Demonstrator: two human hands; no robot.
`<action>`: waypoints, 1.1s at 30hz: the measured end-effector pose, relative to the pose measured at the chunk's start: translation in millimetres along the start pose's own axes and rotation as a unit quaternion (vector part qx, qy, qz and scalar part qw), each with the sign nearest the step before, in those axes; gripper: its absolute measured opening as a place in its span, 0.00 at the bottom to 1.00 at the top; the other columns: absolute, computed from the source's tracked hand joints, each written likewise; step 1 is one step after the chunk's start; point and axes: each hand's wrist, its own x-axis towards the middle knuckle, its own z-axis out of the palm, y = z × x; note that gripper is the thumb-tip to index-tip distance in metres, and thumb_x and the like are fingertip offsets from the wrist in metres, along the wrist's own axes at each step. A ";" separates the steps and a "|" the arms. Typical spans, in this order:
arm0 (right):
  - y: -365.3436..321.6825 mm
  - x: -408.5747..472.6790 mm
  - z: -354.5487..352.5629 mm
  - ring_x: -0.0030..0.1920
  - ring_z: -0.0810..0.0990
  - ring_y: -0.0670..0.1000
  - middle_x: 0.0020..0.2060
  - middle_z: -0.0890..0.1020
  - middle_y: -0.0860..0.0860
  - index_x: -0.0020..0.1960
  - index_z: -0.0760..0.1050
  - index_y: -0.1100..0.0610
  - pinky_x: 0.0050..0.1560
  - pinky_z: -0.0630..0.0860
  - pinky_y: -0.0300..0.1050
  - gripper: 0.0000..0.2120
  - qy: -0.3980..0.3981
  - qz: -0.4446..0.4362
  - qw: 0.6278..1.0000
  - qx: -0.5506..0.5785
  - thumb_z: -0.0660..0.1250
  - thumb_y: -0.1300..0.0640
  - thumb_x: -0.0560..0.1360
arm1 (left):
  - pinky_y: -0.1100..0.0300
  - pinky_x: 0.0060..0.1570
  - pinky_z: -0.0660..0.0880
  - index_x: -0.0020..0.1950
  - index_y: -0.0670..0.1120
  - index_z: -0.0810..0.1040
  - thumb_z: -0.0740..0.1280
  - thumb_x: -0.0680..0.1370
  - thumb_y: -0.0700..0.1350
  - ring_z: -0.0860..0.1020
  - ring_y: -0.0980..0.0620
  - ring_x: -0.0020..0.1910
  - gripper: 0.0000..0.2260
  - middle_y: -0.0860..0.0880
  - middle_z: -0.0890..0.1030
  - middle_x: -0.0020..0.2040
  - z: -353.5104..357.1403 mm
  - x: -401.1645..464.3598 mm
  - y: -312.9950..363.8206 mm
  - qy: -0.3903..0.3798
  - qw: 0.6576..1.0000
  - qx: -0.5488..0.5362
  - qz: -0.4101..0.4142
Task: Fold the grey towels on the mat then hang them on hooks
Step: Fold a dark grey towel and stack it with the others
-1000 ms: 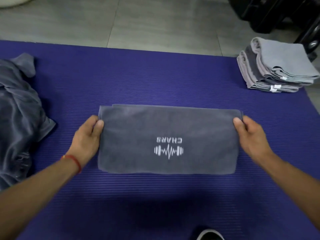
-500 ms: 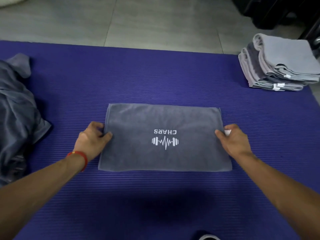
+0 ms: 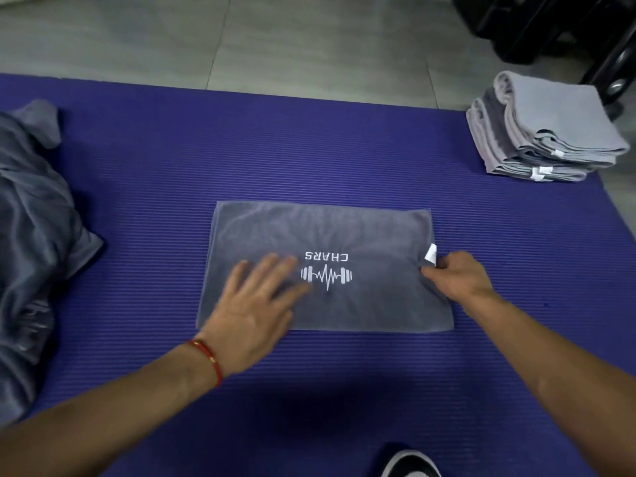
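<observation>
Folded towel: the grey towel (image 3: pixel 344 242) lies flat at the middle of the purple mat (image 3: pixel 309 149), folded into a rectangle, with a white "CHARS" print and barbell mark facing up and reading upside down to you.
Your left hand: your left hand (image 3: pixel 254 304) lies palm down on the towel's left half, fingers (image 3: pixel 272 270) straight and spread, released, their tips just left of the print; the heel of the hand hangs over the towel's near edge onto the mat.
Your right hand: your right hand (image 3: pixel 461 278) sits at the towel's right edge, its fingers curled and pinching the cloth at that edge, right below the white tag (image 3: pixel 431 253) that sticks up there.
Wrist: a red thread band (image 3: pixel 208 358) circles your left wrist.
Unfolded towels: a loose heap of dark grey towels (image 3: pixel 31 235) lies on the mat's left side, well apart from your hands.
Folded stack: a stack of lighter grey folded towels (image 3: pixel 547 129) sits at the mat's far right corner.
Floor: grey tiled floor (image 3: pixel 275 39) lies beyond the mat.
Shoe: a dark shoe tip with a white edge (image 3: pixel 409 464) shows at the bottom of the view.
</observation>
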 end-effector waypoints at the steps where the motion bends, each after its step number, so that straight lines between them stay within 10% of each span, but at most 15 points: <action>1: 0.5 -4.2 0.4 0.40 0.79 0.52 0.40 0.81 0.52 0.41 0.76 0.57 0.38 0.74 0.46 0.12 0.018 -0.023 1.000 -0.005 0.71 0.49 0.76 | 0.32 0.72 0.58 0.79 0.58 0.61 0.58 0.82 0.55 0.55 0.40 0.80 0.25 0.48 0.56 0.82 10.5 1.6 12.4 -0.031 0.999 0.002 0.042; 6: 8.0 -10.6 -6.7 0.45 0.86 0.54 0.47 0.87 0.56 0.51 0.82 0.61 0.48 0.82 0.53 0.11 -0.068 0.025 0.964 0.255 0.73 0.52 0.77 | 0.26 0.71 0.53 0.82 0.59 0.43 0.49 0.83 0.63 0.43 0.39 0.81 0.29 0.51 0.43 0.83 39.5 -2.0 21.1 -0.138 0.986 0.016 0.089; 11: -3.4 -19.8 -40.2 0.53 0.85 0.55 0.52 0.87 0.55 0.59 0.81 0.59 0.51 0.81 0.54 0.10 -0.175 -0.022 0.943 0.283 0.67 0.56 0.81 | 0.32 0.74 0.35 0.80 0.65 0.43 0.51 0.82 0.63 0.32 0.48 0.79 0.28 0.58 0.36 0.81 17.6 11.0 19.1 -0.216 0.972 -0.073 0.059; 14: -43.0 -37.8 -50.3 0.43 0.86 0.51 0.49 0.87 0.58 0.53 0.79 0.60 0.38 0.81 0.48 0.04 -0.126 -0.109 0.967 0.195 0.68 0.59 0.81 | 0.52 0.78 0.55 0.77 0.61 0.65 0.56 0.78 0.62 0.61 0.56 0.78 0.26 0.57 0.66 0.77 -14.6 29.1 20.0 -0.150 0.953 -0.262 -0.023; 17: -97.5 -65.2 -43.7 0.38 0.84 0.54 0.46 0.86 0.60 0.51 0.79 0.60 0.35 0.79 0.48 0.05 -0.110 -0.192 0.960 0.170 0.71 0.58 0.79 | 0.59 0.62 0.76 0.66 0.53 0.79 0.66 0.80 0.51 0.80 0.61 0.51 0.15 0.54 0.83 0.52 -47.2 55.1 25.9 -0.029 0.826 -0.527 -0.199; 20: -147.8 -102.4 -17.7 0.34 0.85 0.54 0.39 0.85 0.53 0.48 0.80 0.56 0.33 0.83 0.49 0.05 -0.085 -0.287 0.950 0.089 0.74 0.56 0.77 | 0.44 0.48 0.81 0.56 0.43 0.80 0.63 0.83 0.51 0.81 0.49 0.41 0.13 0.42 0.84 0.46 -83.3 80.7 25.2 0.042 0.576 -0.748 -0.326; 22: -170.9 -124.1 5.2 0.31 0.85 0.51 0.37 0.85 0.50 0.49 0.79 0.56 0.34 0.83 0.49 0.05 -0.101 -0.335 0.933 0.082 0.74 0.56 0.77 | 0.55 0.34 0.79 0.52 0.45 0.81 0.62 0.81 0.56 0.80 0.49 0.34 0.16 0.46 0.82 0.39 -95.7 87.7 12.1 0.064 0.535 -0.755 -0.374; 25: -179.6 -138.0 39.2 0.35 0.86 0.49 0.39 0.86 0.52 0.56 0.79 0.58 0.38 0.82 0.41 0.05 -0.184 -0.382 0.897 0.126 0.67 0.59 0.82 | 0.50 0.40 0.79 0.47 0.47 0.79 0.67 0.77 0.49 0.82 0.45 0.41 0.06 0.47 0.83 0.38 -82.3 75.9 -21.1 0.124 0.622 -0.660 -0.403; 29: -144.8 -115.5 69.4 0.56 0.79 0.44 0.57 0.79 0.45 0.64 0.78 0.50 0.58 0.77 0.45 0.12 -0.054 -0.522 0.848 -0.072 0.63 0.52 0.82 | 0.52 0.47 0.75 0.54 0.51 0.78 0.66 0.78 0.44 0.81 0.44 0.50 0.07 0.49 0.82 0.47 -45.1 37.9 -65.0 0.075 0.773 -0.444 -0.446; 33: -93.5 -95.3 86.1 0.82 0.42 0.49 0.83 0.46 0.49 0.82 0.54 0.46 0.80 0.55 0.52 0.27 -0.127 -0.500 0.790 -0.332 0.51 0.42 0.85 | 0.47 0.59 0.75 0.70 0.53 0.72 0.65 0.81 0.50 0.77 0.37 0.61 0.17 0.42 0.81 0.61 -20.4 16.5 -85.1 0.015 0.825 -0.345 -0.446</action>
